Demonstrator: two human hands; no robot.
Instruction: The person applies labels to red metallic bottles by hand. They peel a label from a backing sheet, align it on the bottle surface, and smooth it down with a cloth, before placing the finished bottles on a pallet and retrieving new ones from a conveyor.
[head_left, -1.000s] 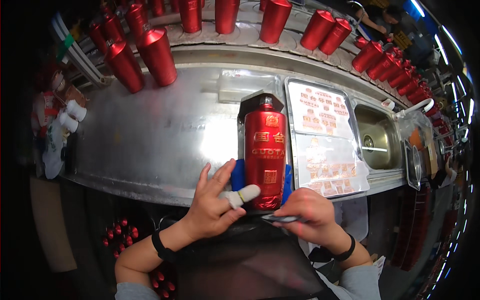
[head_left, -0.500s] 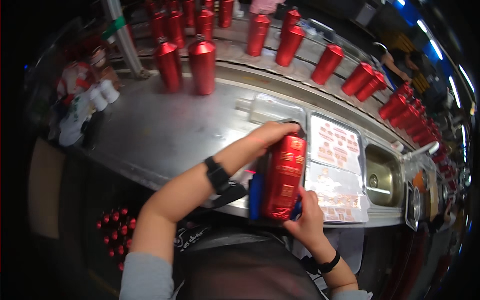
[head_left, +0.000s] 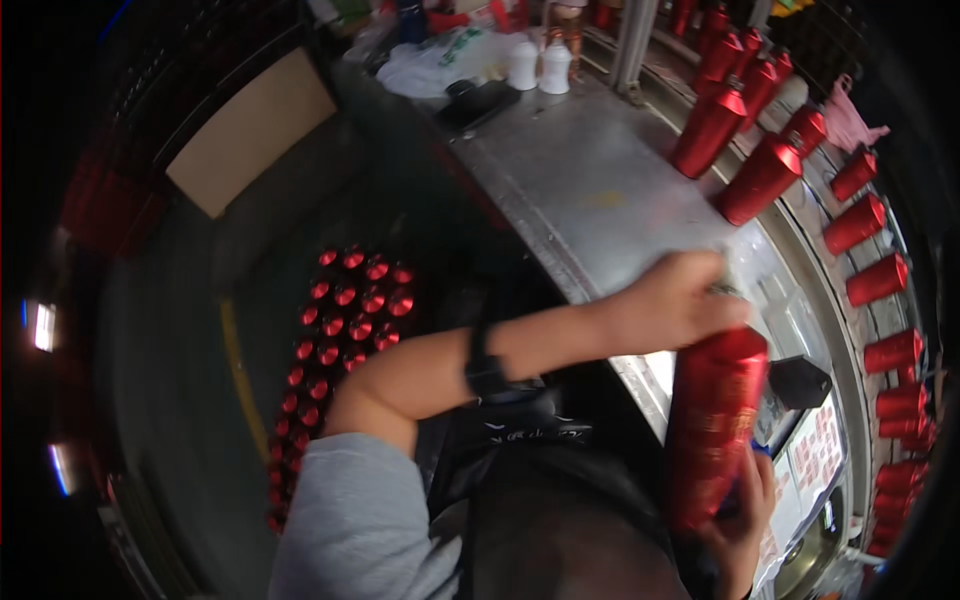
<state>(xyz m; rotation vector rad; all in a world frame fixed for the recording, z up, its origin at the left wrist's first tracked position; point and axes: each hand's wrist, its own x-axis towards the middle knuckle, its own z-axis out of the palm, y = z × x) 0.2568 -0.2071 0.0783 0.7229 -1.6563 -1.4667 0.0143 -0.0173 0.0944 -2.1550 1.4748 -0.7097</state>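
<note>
Steel bench [head_left: 585, 165] ahead; bottle [head_left: 712, 430], long axis pointing away from body: left hand [head_left: 680, 300] clasps neck, right hand [head_left: 745, 515] grips base end.

The light is uneven: the metal table [head_left: 590, 170] has a grey sheen with white glare near its front edge, while the floor [head_left: 180, 400] sinks into murky shadow. Bright lamps [head_left: 45, 328] flare at far left. Blur, seemingly from motion, smears the left hand [head_left: 675, 303] and red bottle [head_left: 715, 425]. Fisheye distortion curves the conveyor [head_left: 866, 318]; the picture's corners fall black.
</note>
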